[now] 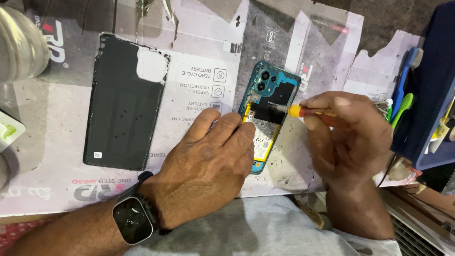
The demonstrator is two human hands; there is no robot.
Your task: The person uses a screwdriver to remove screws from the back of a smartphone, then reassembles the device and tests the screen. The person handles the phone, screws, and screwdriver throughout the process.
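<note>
1. On the printed paper sheet (199, 61): opened phone (266, 114), back cover (124, 102) lying apart, leftward.
2. Left hand (208, 166) flat, fingers spread, pinning the phone's lower half.
3. Right hand (348, 137) pinches a screwdriver (303, 111), tip on the board.
4. Likely light, rigid, fragile inside; best held by the teal frame edges.
5. Look: white battery, black shield, twin cameras.

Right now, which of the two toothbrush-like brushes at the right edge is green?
The lower, shorter green brush, lying beside the right hand that holds the screwdriver. The other is a blue brush, longer and reaching farther up along the blue tray.
</note>
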